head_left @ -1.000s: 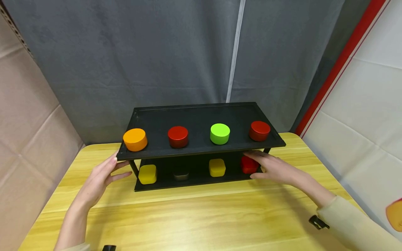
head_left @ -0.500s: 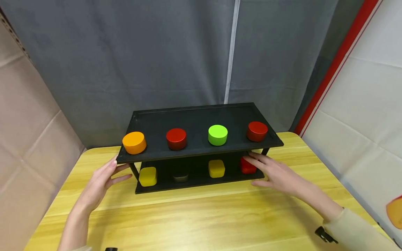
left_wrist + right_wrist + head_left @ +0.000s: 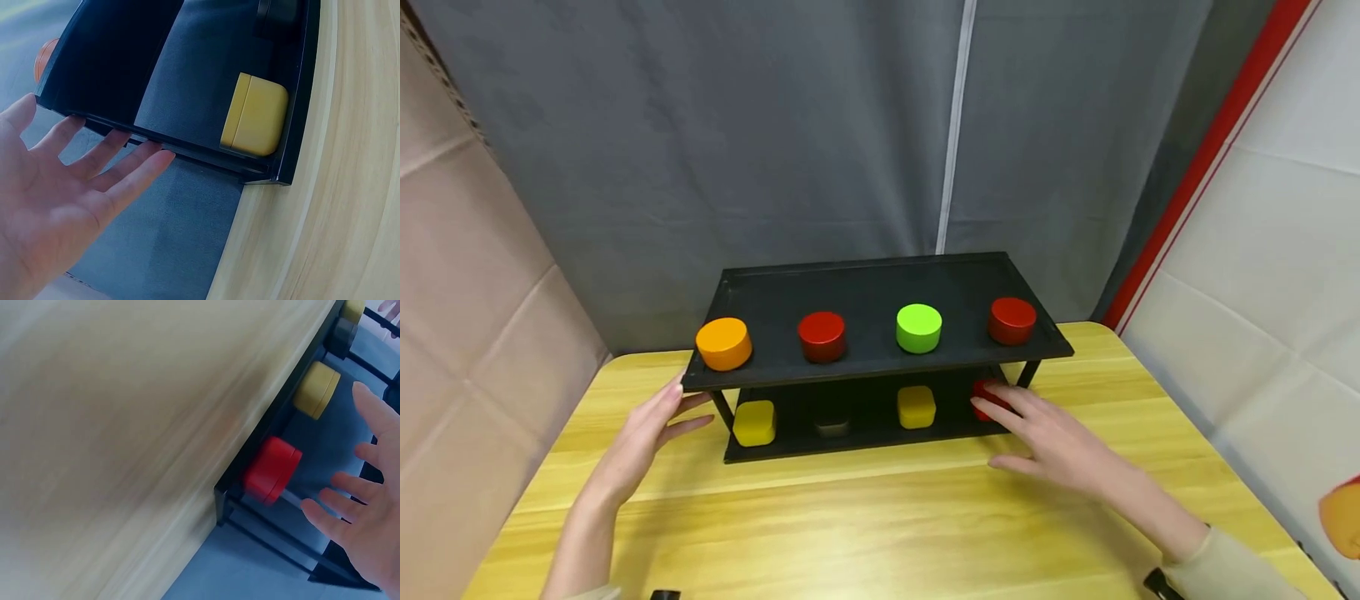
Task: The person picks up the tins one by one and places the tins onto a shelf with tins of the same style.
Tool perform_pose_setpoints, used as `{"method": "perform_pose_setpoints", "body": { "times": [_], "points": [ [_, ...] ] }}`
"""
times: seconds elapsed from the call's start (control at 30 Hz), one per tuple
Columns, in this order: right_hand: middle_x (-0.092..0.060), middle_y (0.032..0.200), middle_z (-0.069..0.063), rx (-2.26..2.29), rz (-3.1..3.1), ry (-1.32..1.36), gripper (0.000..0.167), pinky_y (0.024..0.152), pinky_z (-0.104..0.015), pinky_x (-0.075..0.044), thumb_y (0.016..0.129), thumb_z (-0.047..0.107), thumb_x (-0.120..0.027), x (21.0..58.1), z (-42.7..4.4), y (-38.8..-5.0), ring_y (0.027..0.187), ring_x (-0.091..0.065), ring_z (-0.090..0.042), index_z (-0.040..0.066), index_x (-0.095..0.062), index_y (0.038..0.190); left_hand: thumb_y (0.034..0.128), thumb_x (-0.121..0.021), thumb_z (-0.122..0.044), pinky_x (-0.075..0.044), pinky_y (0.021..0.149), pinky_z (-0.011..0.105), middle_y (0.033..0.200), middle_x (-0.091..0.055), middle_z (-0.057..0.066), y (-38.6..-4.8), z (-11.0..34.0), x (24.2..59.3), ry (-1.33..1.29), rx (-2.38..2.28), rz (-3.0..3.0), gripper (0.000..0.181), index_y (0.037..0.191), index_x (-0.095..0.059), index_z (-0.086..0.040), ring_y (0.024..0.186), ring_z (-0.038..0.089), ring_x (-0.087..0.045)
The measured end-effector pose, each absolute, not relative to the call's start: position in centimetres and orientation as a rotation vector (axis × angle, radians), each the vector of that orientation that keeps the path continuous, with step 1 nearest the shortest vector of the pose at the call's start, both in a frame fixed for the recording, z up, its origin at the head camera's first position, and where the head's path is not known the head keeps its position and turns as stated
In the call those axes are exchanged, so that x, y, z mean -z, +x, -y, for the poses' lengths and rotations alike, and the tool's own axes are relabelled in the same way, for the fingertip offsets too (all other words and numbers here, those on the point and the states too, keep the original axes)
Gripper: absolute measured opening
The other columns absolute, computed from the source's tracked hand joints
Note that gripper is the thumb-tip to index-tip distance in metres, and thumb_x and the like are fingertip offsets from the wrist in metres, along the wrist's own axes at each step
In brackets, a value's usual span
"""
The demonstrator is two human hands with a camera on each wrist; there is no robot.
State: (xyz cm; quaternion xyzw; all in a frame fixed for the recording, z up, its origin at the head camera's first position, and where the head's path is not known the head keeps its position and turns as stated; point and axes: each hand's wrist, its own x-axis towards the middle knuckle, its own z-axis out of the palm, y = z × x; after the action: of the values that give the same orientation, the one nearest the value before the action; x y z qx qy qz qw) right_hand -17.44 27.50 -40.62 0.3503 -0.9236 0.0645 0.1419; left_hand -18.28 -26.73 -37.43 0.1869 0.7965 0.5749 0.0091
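Note:
A black two-tier shelf (image 3: 865,292) stands on the wooden table. My left hand (image 3: 628,446) touches its left side with the fingertips; in the left wrist view the fingers (image 3: 100,156) are spread along the edge. My right hand (image 3: 1060,442) reaches in at the lower tier's right end, fingers extended in front of a red rounded box (image 3: 273,470) and partly covering it in the head view. The right wrist view has these fingers beside the box, not curled round it. Farther left on that tier sit a yellow box (image 3: 916,407), a dark box (image 3: 832,427) and another yellow box (image 3: 755,423).
On the top tier, an orange round tin (image 3: 724,343), a red tin (image 3: 822,337), a green tin (image 3: 918,328) and another red tin (image 3: 1011,321) form a row. Behind hangs a grey curtain (image 3: 775,125). The wooden table (image 3: 850,533) extends in front.
My right hand has drawn slightly out from the shelf's right end and shifted left and down, now in front of the red box. The left hand stays at the shelf's side. The view shifts slightly.

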Motion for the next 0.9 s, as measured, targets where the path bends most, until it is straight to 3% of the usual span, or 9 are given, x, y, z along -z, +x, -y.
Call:
{"method": "perform_pose_setpoints", "body": {
  "times": [0.2, 0.33, 0.5, 0.7, 0.87, 0.9],
  "points": [
    [-0.053, 0.154, -0.009, -0.211, 2.678, 1.029, 0.086, 0.102, -0.056, -0.056, 0.083, 0.052, -0.082, 40.5, -26.4, -16.8, 0.137, -0.053, -0.03, 0.029, -0.044, 0.157, 0.1149, -0.026, -0.03, -0.058, 0.097, 0.019, 0.166, -0.034, -0.013, -18.5, 26.5, 37.3, 0.564, -1.79, -2.516, 0.05, 0.164, -0.029, -0.022, 0.129, -0.004, -0.058],
    [-0.049, 0.157, -0.008, -0.199, 2.665, 1.052, 0.088, 0.103, -0.053, -0.056, 0.083, 0.054, -0.081, 40.4, -25.4, -16.1, 0.141, -0.05, -0.028, 0.029, -0.043, 0.158, 0.1149, -0.026, -0.03, -0.057, 0.098, 0.018, 0.169, -0.031, -0.007, -18.7, 26.2, 37.2, 0.585, -1.775, -2.522, 0.05, 0.164, -0.028, -0.022, 0.131, -0.004, -0.056],
    [-0.045, 0.161, -0.006, -0.203, 2.667, 1.069, 0.089, 0.106, -0.053, -0.055, 0.083, 0.056, -0.081, 40.3, -24.2, -15.0, 0.145, -0.046, -0.029, 0.031, -0.041, 0.158, 0.1148, -0.025, -0.031, -0.056, 0.099, 0.017, 0.172, -0.026, 0.002, -18.9, 25.8, 37.1, 0.605, -1.755, -2.517, 0.05, 0.165, -0.026, -0.023, 0.132, -0.007, -0.053],
    [-0.039, 0.165, -0.003, -0.242, 2.696, 1.082, 0.089, 0.113, -0.057, -0.048, 0.084, 0.058, -0.078, 39.9, -23.1, -14.2, 0.15, -0.04, -0.028, 0.036, -0.036, 0.16, 0.1148, -0.024, -0.033, -0.055, 0.099, 0.016, 0.171, -0.026, 0.004, -18.4, 25.6, 37.4, 0.585, -1.74, -2.523, 0.051, 0.165, -0.026, -0.02, 0.132, -0.01, -0.051],
    [-0.035, 0.168, -0.002, -0.196, 2.673, 1.097, 0.092, 0.115, -0.055, -0.047, 0.085, 0.062, -0.075, 39.8, -22.5, -13.9, 0.153, -0.036, -0.028, 0.038, -0.03, 0.162, 0.1145, -0.025, -0.037, -0.049, 0.102, 0.011, 0.171, -0.022, 0.016, -18.0, 25.5, 37.4, 0.507, -1.654, -2.55, 0.055, 0.165, -0.023, -0.017, 0.129, -0.013, -0.051],
    [-0.034, 0.168, -0.002, -0.188, 2.668, 1.101, 0.093, 0.115, -0.055, -0.046, 0.085, 0.063, -0.075, 39.8, -22.4, -13.9, 0.153, -0.035, -0.028, 0.039, -0.028, 0.162, 0.1145, -0.026, -0.037, -0.05, 0.104, 0.014, 0.17, -0.023, 0.02, -17.9, 25.4, 37.4, 0.495, -1.619, -2.576, 0.056, 0.165, -0.022, -0.015, 0.13, -0.008, -0.054]
  ]
}}
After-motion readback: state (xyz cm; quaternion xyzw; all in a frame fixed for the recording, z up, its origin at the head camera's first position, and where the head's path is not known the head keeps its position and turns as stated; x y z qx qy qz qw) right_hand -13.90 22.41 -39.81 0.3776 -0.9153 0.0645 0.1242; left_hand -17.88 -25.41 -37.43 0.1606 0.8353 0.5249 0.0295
